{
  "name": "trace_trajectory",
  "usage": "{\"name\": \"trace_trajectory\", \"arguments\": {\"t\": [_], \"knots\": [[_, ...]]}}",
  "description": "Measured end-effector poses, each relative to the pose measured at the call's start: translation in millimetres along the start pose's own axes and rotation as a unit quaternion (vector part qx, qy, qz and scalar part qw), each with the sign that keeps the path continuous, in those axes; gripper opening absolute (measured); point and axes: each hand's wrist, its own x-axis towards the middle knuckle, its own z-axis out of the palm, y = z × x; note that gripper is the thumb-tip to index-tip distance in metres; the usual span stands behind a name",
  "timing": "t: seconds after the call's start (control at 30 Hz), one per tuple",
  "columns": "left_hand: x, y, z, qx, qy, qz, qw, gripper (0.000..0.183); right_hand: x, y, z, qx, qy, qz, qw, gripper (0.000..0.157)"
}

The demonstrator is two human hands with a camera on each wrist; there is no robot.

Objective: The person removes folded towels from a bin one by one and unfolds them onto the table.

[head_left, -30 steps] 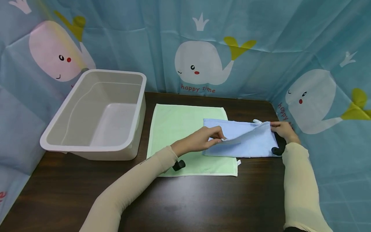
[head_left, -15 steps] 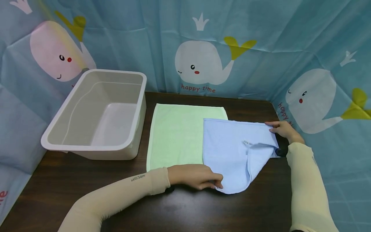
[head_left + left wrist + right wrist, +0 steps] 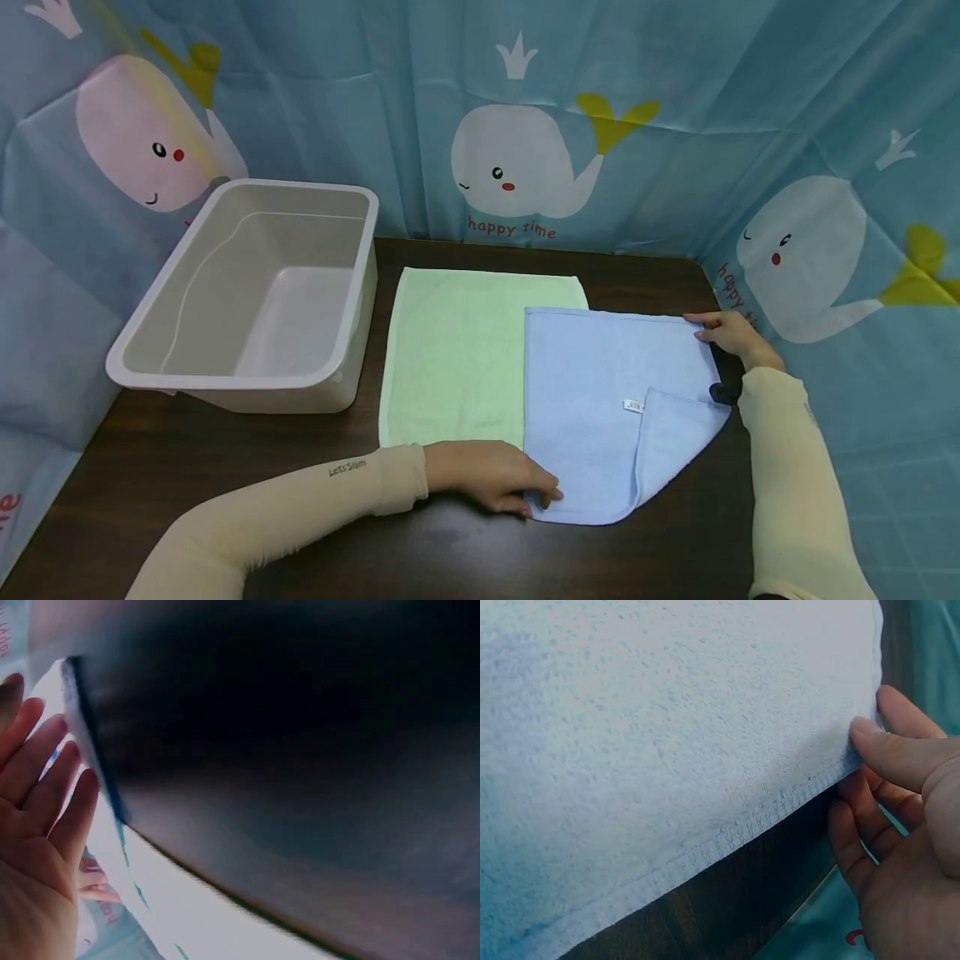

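A light blue towel (image 3: 585, 375) lies over the right part of a pale green towel (image 3: 457, 358). Its near right corner is folded back in a flap (image 3: 678, 429), with a small white label (image 3: 633, 406) beside the fold. At the towel's near left corner rests my left hand (image 3: 498, 475); in the left wrist view its fingers (image 3: 45, 776) are extended and fairly straight. My right hand (image 3: 735, 337) pinches the far right corner, the thumb on top and other fingers beneath, as the right wrist view shows.
A grey-white plastic tub (image 3: 341, 350) stands at the back left of the dark wooden table (image 3: 637, 567). Blue curtains (image 3: 405, 100) with whale prints hang behind and at both sides, close to the right hand.
My left hand has pulled the blue towel's near edge toward the person, unfolding it, then loosened its fingers at the corner. My right hand has stayed at the far right corner.
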Motion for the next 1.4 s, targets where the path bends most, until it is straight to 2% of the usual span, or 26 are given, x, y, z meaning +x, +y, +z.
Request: {"name": "trace_trajectory", "arguments": {"t": [0.07,0.2,0.33,0.43,0.5,0.6,0.73,0.93,1.17,1.27,1.4], "knots": [[-1.1,-1.5,2.6,0.006,-0.005,-0.001,1.0,0.036,0.3,1.3,0.0,0.0,0.003,-0.001,1.0,0.052],[-1.5,-2.5,0.1,0.01,0.003,-0.001,0.9999,0.034,-0.3,3.1,0.9,0.006,0.01,0.002,1.0,0.051],[-2.8,-4.7,-7.9,0.034,0.038,-0.018,0.9985,0.036,-0.9,3.0,3.6,0.007,0.021,0.013,1.0,0.051],[-6.2,-9.5,-11.5,0.075,0.057,-0.046,0.9945,0.043,-2.1,1.8,5.7,0.008,0.028,0.018,0.999,0.05],[-9.9,-13.4,-11.4,0.107,0.052,-0.069,0.9905,0.047,-3.8,0.6,7.1,0.011,0.029,0.018,0.999,0.05],[-16.7,-17.9,-8.3,0.139,0.021,-0.112,0.9837,0.053,-6.8,-1.2,9.0,0.012,0.032,0.014,0.999,0.05],[-22.4,-19.9,-2.7,0.142,-0.01,-0.148,0.9787,0.056,-10.6,-2.4,10.2,0.0,0.045,0.009,0.999,0.047],[-22.8,-20.3,0.3,0.148,-0.017,-0.157,0.9762,0.058,-13.1,-5.5,11.4,-0.031,0.08,-0.01,0.996,0.043],[-23.0,-22.3,2.8,0.135,-0.017,-0.159,0.9777,0.058,-26.0,-15.2,10.5,-0.072,0.126,-0.062,0.987,0.038],[-23.8,-22.9,3.3,0.132,-0.016,-0.16,0.9781,0.059,-37.4,-22.4,9.4,-0.063,0.108,-0.086,0.988,0.042],[-25.9,-23.1,2.9,0.127,-0.018,-0.163,0.9783,0.059,-54.2,-33.5,13.6,-0.059,0.028,-0.14,0.988,0.047]]}}
